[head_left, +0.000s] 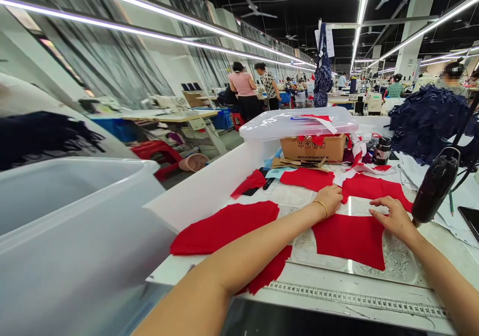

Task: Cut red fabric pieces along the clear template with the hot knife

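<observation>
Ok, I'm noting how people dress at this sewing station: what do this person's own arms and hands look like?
Both forearms are bare, with no sleeve in view, and neither the left hand nor the right hand wears a glove. A thin gold bangle circles the left wrist; the right wrist shows no jewellery.
</observation>
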The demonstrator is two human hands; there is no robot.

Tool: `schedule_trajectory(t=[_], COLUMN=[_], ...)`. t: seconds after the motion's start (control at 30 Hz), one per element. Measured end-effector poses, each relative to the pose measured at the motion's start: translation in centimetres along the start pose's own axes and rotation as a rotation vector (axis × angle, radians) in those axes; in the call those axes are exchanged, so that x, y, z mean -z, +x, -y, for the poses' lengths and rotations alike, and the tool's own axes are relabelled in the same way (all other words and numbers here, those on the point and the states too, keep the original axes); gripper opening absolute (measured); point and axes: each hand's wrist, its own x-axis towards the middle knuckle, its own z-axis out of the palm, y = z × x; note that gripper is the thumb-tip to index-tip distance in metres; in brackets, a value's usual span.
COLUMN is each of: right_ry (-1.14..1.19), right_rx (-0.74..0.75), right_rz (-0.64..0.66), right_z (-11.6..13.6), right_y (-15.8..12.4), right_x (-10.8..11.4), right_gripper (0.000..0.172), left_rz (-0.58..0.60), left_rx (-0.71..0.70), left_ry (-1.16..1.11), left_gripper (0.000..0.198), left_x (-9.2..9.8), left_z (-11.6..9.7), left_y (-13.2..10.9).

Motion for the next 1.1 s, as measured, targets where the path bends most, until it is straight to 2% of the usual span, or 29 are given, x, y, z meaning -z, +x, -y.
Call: schedule_trajectory(t=[0.37,0.47,0.63,0.7,0.83,0.9,1.0,1.1], right_ry=[-0.038,-0.036,-0.007,0.019,0.094,0.131,0.172,0.201], right_rx=[0.023,0.013,0.021,0.026,0.06,0.084,0.115,0.15], right_rz=[0.052,0.051,0.028,0.003,-0.068,-0.099,-0.129,-0.158], right_z=[4.8,5.5,5.8,5.8,6.3,6.8,7.7,8.0], right_y=[2.3,3.0,3.6,3.6,2.9,2.3,0.6,-1.7], right_x=[-4.1,-5.0,-5.7,-5.7,-4.9,-4.2,-3.0,-1.9], right_gripper=[0.022,0.022,0.01,0.011,0.014,0.016,0.018,0.019], left_rz=[-0.018,-0.029,-0.053,-0.067,-0.113,-0.138,-0.178,-0.213], left_rx=[-0.007,-0.009,-0.008,0.006,0.065,0.098,0.141,0.168], left_ry=[-0.017,-0.019,-0.019,-0.011,0.025,0.048,0.078,0.083], left_gripper=[0.019,0.018,0.013,0.011,0.02,0.016,0.008,0.018], left_x=[1.0,0.9,1.0,1.2,1.6,1.9,2.9,4.4], left_z=[0.7,0.6,0.8,1.1,2.4,3.4,5.1,6.8], left_y=[-1.2,-1.3,-1.6,-1.9,-2.3,-2.5,-2.7,-3.6])
